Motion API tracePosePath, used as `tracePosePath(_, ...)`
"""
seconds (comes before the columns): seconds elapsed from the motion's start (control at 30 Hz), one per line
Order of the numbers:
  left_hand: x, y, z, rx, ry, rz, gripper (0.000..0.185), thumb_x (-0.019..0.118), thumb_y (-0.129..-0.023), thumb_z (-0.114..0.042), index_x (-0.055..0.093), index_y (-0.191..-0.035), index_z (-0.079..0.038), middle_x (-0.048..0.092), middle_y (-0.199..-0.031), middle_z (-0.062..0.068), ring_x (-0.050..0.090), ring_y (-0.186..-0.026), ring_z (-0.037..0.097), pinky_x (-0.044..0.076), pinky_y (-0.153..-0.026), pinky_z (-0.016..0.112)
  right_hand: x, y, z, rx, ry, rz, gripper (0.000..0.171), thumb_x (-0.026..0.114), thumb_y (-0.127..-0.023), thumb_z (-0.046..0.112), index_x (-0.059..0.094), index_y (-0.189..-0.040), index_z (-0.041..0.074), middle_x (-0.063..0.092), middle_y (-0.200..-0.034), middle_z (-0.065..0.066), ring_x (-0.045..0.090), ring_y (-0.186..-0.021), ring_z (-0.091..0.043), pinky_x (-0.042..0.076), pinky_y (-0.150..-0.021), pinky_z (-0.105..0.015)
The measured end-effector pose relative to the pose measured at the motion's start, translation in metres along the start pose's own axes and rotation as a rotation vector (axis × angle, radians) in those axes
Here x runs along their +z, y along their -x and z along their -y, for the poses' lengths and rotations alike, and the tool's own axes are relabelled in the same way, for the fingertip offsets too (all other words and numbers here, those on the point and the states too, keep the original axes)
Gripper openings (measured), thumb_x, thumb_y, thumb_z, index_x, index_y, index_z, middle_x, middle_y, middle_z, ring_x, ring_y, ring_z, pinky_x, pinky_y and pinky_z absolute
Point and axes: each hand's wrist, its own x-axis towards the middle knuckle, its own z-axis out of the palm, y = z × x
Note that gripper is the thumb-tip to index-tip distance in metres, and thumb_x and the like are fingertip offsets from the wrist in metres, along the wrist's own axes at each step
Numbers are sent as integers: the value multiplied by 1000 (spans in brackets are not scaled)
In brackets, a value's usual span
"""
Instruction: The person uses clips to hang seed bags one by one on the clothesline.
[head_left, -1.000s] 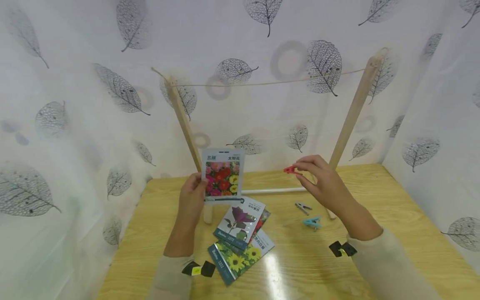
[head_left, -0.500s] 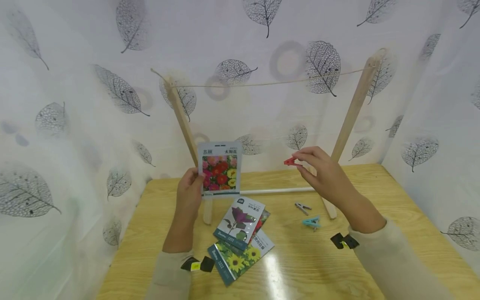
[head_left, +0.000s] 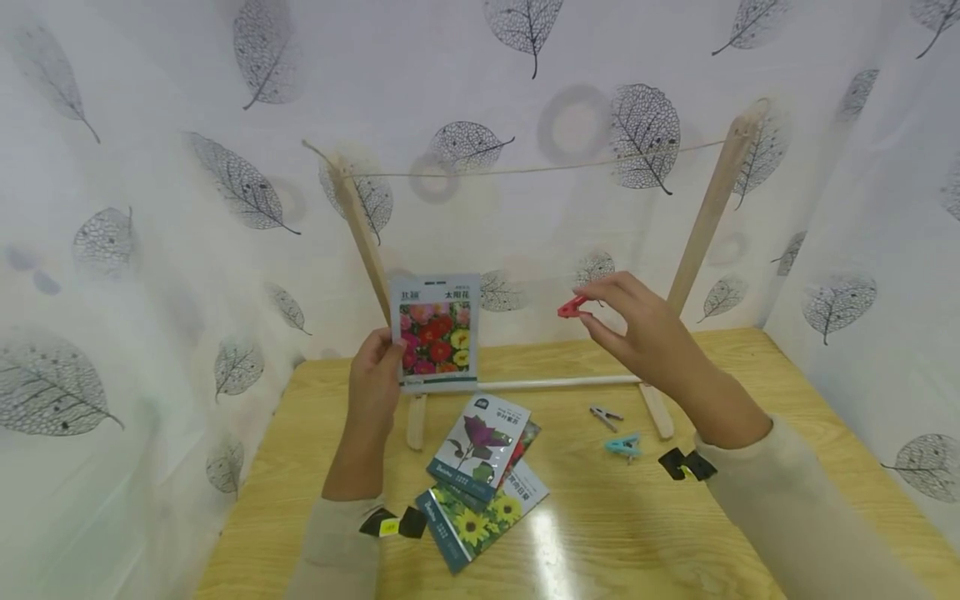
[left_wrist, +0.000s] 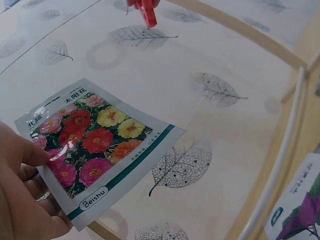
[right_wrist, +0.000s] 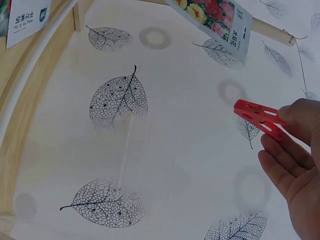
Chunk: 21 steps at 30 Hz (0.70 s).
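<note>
A seed packet (head_left: 435, 333) with a photo of red, pink and yellow flowers is held upright in my left hand (head_left: 375, 379), thumb across its front at the left edge. My right hand (head_left: 645, 333) pinches a red clothespin (head_left: 570, 307) between thumb and fingertips; in the right wrist view the clothespin (right_wrist: 257, 117) points away from the hand. Both are in the air, apart from each other, below a string (head_left: 525, 171) strung between two wooden posts. On the table, a purple-flower seed packet (head_left: 480, 442) overlaps a yellow-flower packet (head_left: 472, 525), with another packet partly hidden between.
A grey clothespin (head_left: 606, 415) and a light blue clothespin (head_left: 624, 446) lie on the wooden table (head_left: 600, 533) at right. The left post (head_left: 363, 237) and right post (head_left: 705, 217) stand behind my hands, a white rod (head_left: 555, 383) low between them. Leaf-patterned curtain surrounds the table.
My left hand has raised the flower packet and shifted it slightly left. My right hand has lifted the red clothespin a little and tilted it. The things on the table have stayed put.
</note>
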Motion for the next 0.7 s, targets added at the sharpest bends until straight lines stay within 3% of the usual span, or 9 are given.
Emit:
tracePosePath(0.17, 0, -2, -3, 11, 11, -17, 25, 51, -105, -18, 61, -124, -7, 64, -117, 5, 58, -108, 17, 48, -95, 30, -2, -7, 1, 20, 24, 18, 49, 80, -83, 3, 63, -129, 1, 67, -117, -13, 66, -105, -25, 53, -95, -28)
tracePosePath(0.27, -1, -3, -5, 21, 20, -26, 25, 51, -105, -19, 61, -124, -7, 64, -113, 4, 60, -104, 17, 50, -92, 29, -4, -11, 3, 33, 24, 25, 53, 82, -83, 5, 61, -132, 0, 68, -115, -13, 67, -102, -26, 55, -90, -40)
tracePosePath(0.5, -2, -4, -8, 42, 63, -24, 25, 49, -106, -21, 60, -124, -8, 65, -110, 3, 62, -101, 18, 53, -88, 27, -8, -23, 4, -34, 33, 3, 43, 83, -81, 5, 67, -120, -1, 70, -116, -13, 67, -106, -26, 54, -91, -36)
tracePosePath(0.7, -4, -4, -12, 59, 87, -10, 27, 47, -107, -22, 58, -126, -8, 63, -114, 5, 61, -105, 19, 52, -91, 29, -13, -35, 8, -8, 15, -13, 42, 81, -83, 6, 65, -121, 0, 70, -115, -11, 67, -107, -24, 52, -93, -34)
